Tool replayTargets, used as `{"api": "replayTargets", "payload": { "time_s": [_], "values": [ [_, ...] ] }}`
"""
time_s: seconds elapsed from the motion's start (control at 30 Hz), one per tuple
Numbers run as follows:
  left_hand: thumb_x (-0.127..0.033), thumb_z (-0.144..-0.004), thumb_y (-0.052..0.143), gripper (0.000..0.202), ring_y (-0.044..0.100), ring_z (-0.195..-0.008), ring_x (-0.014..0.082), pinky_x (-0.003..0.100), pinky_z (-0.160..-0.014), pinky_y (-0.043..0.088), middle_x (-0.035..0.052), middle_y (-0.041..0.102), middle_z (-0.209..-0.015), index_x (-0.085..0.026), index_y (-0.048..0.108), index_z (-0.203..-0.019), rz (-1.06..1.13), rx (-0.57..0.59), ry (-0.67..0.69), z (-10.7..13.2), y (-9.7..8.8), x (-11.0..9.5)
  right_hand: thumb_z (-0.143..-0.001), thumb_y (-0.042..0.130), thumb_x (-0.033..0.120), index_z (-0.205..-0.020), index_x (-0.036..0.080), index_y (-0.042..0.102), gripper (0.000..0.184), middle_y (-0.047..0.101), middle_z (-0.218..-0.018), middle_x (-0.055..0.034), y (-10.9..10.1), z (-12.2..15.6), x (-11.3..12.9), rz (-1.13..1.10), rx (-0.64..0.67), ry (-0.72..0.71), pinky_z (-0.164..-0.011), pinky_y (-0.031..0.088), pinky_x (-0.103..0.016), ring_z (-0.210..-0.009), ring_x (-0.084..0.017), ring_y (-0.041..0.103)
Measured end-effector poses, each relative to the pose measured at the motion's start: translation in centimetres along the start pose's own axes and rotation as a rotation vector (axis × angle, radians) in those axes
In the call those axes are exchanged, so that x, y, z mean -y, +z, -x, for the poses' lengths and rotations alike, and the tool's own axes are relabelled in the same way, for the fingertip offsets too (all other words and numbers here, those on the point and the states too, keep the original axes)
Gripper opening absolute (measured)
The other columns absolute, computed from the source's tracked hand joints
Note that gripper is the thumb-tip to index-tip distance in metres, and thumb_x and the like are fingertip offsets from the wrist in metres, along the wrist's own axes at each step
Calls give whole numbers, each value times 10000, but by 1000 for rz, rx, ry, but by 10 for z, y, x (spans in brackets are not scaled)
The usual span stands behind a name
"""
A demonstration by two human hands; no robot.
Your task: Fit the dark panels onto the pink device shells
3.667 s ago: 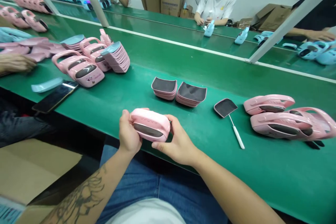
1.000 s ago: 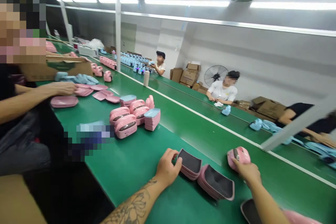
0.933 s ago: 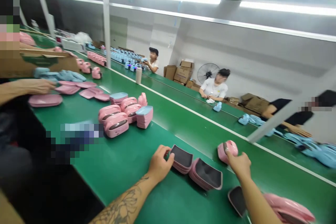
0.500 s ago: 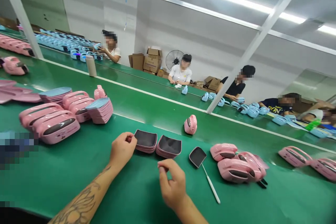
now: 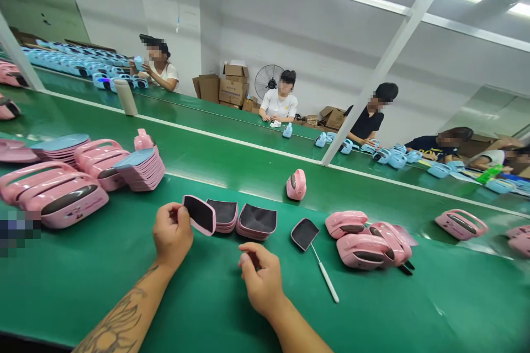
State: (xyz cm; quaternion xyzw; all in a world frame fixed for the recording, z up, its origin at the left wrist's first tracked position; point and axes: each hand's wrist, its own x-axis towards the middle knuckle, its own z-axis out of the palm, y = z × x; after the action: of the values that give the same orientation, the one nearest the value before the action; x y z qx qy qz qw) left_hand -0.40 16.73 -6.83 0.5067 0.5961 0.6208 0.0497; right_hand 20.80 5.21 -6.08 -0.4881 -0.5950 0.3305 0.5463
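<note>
From the head camera, the left hand (image 5: pixel 171 229) had a pink panel (image 5: pixel 200 214) pinched by its left edge, thumb in front and fingers folded behind. The panel was clear of the belt and nearly upright, with its dark face turned back toward the person. Its longer side ran across from left to right, dipping a little to the right, where it overlapped the near stack of panels (image 5: pixel 226 216) in view. A second stack (image 5: pixel 256 222) lay just beside that one, dark faces up. The right hand (image 5: pixel 260 278) hovered low over the belt, nearer the person, its fingers curled in and thumb against forefinger. Nothing could be made out between them.

To the right of the stacks lay a single panel on a white stick (image 5: pixel 304 233), the stick pointing toward the person. Beyond it were a cluster of pink cases (image 5: pixel 364 242) and one small pink case standing on end (image 5: pixel 296 184). More pink cases (image 5: pixel 53 196) and a fanned pile of pink lids (image 5: pixel 143 168) sat at the left.

The surface was a long green belt (image 5: pixel 207 298) with a white line along its far side. A slanted white post (image 5: pixel 372 83) rose from it. Across a second green bench, co-workers sat with blue cases (image 5: pixel 393 157), with cardboard boxes (image 5: pixel 234 85) and a fan (image 5: pixel 267 78) against the pale wall.
</note>
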Motion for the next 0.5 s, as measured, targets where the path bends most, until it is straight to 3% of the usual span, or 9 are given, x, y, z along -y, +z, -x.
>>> {"api": "replayTargets", "payload": {
  "time_s": [0.1,0.2,0.33,0.5],
  "values": [
    [-342,-919,552,163,638,-738,181,298,-702,528,26,644,-850,-195,603,-967,85,90,85,20,1,-13,-874,699,608,-1261,227,680,543,771,-1008,-89,4,0,7,-229,133,91,-485,593,-324,-642,-215,731],
    [-273,-878,585,67,627,-697,172,288,-677,518,7,650,-799,-214,615,-883,170,226,205,38,1,-28,-702,839,686,-1351,244,654,807,737,-1135,-84,3,-4,18,-543,270,188,-597,637,-357,-807,-243,749],
    [-253,-869,591,55,625,-667,170,293,-673,516,7,663,-770,-220,629,-846,202,338,260,42,-4,-36,-703,835,708,-1318,225,692,795,731,-1037,-60,-2,-8,25,-606,262,230,-640,619,-331,-836,-231,713],
    [-225,-865,598,53,512,-578,141,282,-588,449,-16,570,-693,-221,579,-815,234,412,400,35,-12,-35,-870,631,752,-1269,200,695,684,718,-925,-62,-2,-4,17,-481,205,145,-610,589,-337,-737,-221,689]
  ]
}}
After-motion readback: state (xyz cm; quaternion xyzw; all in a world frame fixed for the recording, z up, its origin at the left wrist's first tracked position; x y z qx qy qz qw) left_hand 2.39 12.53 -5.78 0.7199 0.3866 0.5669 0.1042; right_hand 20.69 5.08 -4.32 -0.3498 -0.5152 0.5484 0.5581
